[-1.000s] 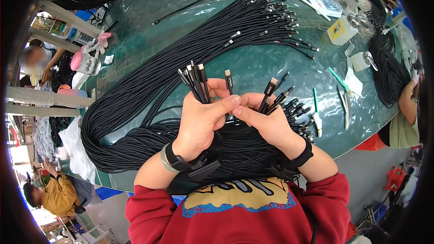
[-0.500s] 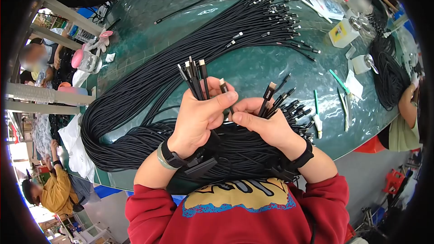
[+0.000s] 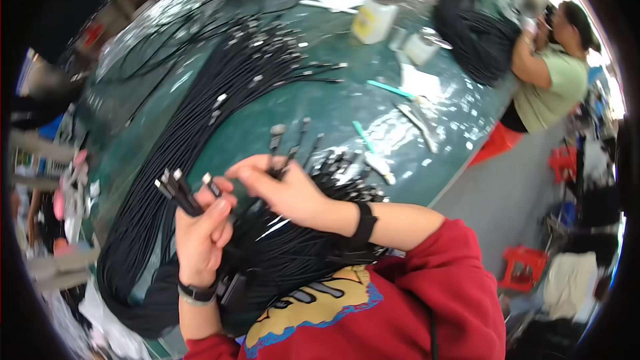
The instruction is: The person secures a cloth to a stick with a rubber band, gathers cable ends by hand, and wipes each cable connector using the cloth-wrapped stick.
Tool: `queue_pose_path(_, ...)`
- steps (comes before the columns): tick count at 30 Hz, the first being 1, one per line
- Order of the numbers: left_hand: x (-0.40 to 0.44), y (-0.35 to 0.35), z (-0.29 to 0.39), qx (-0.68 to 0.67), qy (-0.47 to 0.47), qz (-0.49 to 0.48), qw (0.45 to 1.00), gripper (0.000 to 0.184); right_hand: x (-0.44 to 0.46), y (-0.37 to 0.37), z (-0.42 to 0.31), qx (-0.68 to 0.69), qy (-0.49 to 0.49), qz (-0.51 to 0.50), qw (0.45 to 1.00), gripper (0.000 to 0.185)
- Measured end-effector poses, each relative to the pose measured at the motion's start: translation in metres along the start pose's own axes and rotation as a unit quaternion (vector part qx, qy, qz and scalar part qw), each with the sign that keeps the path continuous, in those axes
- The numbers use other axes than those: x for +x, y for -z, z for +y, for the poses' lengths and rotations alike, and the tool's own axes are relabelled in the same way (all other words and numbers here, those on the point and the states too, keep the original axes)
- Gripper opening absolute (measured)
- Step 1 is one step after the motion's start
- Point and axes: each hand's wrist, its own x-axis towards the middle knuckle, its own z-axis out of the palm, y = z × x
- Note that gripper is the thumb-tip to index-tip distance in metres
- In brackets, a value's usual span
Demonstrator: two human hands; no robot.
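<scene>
My left hand (image 3: 202,237) is closed around several black cables; their metal-tipped connector ends (image 3: 177,190) point up past my fingers. One more connector (image 3: 211,185) stands apart between my thumb and fingertips. Just to the right, my right hand (image 3: 293,190) is closed on a few black cables, and their connector ends (image 3: 277,137) rise blurred above it. The fingertips of both hands are close together. Beneath them lies a thick bundle of black cables (image 3: 300,233), with many connector ends (image 3: 347,177) fanned out to the right.
Another long cable bundle (image 3: 193,113) curves across the green table (image 3: 307,103). Farther back are a bottle with a yellow label (image 3: 373,21), a clear jar (image 3: 423,47), green-handled brushes (image 3: 373,153) and a coiled cable bundle (image 3: 477,33). A person in a light green shirt (image 3: 553,93) is at the right.
The view has swung to the right, so the table and hands appear farther left and the co-worker shows more fully. Both hands still hold cables.
</scene>
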Motion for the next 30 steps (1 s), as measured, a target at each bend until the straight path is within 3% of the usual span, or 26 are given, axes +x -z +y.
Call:
queue_pose_path(1, 0.000, 0.001, -0.003, 0.044, 0.017, -0.004, 0.999, 0.012, 0.004, -0.002, 0.009, 0.028, 0.087, -0.001, 0.996, 0.024)
queue_pose_path(2, -0.001, 0.001, -0.006, 0.091, 0.030, -0.003, 0.995, 0.013, 0.006, 0.004, 0.012, 0.026, 0.099, 0.014, 0.995, 0.024)
queue_pose_path(3, -0.003, 0.002, -0.008, 0.097, 0.033, -0.016, 0.995, 0.013, 0.008, 0.007, 0.011, -0.099, 0.189, 0.023, 0.977, 0.025)
queue_pose_path(5, -0.005, 0.005, -0.012, 0.203, 0.076, -0.119, 0.969, 0.014, 0.009, 0.010, 0.001, -0.342, 0.342, 0.042, 0.874, 0.029)
queue_pose_path(6, -0.006, 0.003, -0.014, 0.253, 0.094, -0.170, 0.948, 0.015, 0.006, 0.011, -0.008, -0.344, 0.345, 0.052, 0.872, 0.029)
queue_pose_path(7, -0.007, 0.000, -0.013, 0.256, 0.094, -0.178, 0.945, 0.015, 0.001, 0.011, -0.019, -0.291, 0.188, -0.039, 0.937, 0.031)
queue_pose_path(8, -0.009, -0.006, -0.012, 0.208, 0.096, -0.161, 0.960, 0.015, -0.004, 0.008, -0.035, -0.224, 0.023, -0.130, 0.966, 0.032)
queue_pose_path(9, -0.012, -0.010, -0.011, 0.159, 0.099, -0.143, 0.972, 0.015, -0.008, 0.009, -0.044, -0.145, -0.142, -0.217, 0.955, 0.034)
queue_pose_path(10, -0.014, -0.012, -0.010, 0.109, 0.102, -0.122, 0.981, 0.016, -0.009, 0.012, -0.045, -0.144, -0.139, -0.213, 0.956, 0.034)
queue_pose_path(13, -0.012, -0.009, -0.012, 0.066, 0.106, -0.077, 0.989, 0.021, -0.004, 0.025, -0.044, -0.255, 0.064, -0.048, 0.963, 0.038)
queue_pose_path(15, -0.011, -0.008, -0.012, 0.037, 0.109, -0.054, 0.992, 0.023, -0.011, 0.051, -0.061, -0.427, 0.174, 0.010, 0.887, 0.039)
queue_pose_path(17, -0.009, -0.009, -0.012, 0.050, 0.111, -0.064, 0.991, 0.025, -0.021, 0.081, -0.087, -0.541, 0.176, 0.082, 0.818, 0.035)
queue_pose_path(19, -0.005, -0.010, -0.012, 0.052, 0.110, -0.069, 0.990, 0.026, -0.027, 0.118, -0.108, -0.662, 0.097, 0.167, 0.724, 0.025)
queue_pose_path(21, -0.004, -0.013, -0.012, 0.031, 0.118, -0.059, 0.991, 0.031, -0.026, 0.167, -0.118, -0.731, 0.091, 0.247, 0.629, 0.017)
queue_pose_path(23, -0.005, -0.014, -0.011, 0.017, 0.117, -0.030, 0.992, 0.034, -0.024, 0.203, -0.129, -0.795, 0.047, 0.214, 0.566, 0.016)
queue_pose_path(25, -0.005, -0.014, -0.009, 0.020, 0.127, -0.067, 0.989, 0.034, -0.020, 0.220, -0.128, -0.845, 0.004, 0.148, 0.515, 0.013)
queue_pose_path(27, -0.006, -0.016, -0.006, 0.033, 0.131, -0.047, 0.990, 0.035, -0.015, 0.219, -0.123, -0.851, -0.015, 0.134, 0.507, 0.011)
queue_pose_path(30, -0.004, -0.015, -0.004, 0.021, 0.133, -0.030, 0.990, 0.033, -0.008, 0.216, -0.120, -0.863, 0.034, 0.103, 0.494, 0.010)
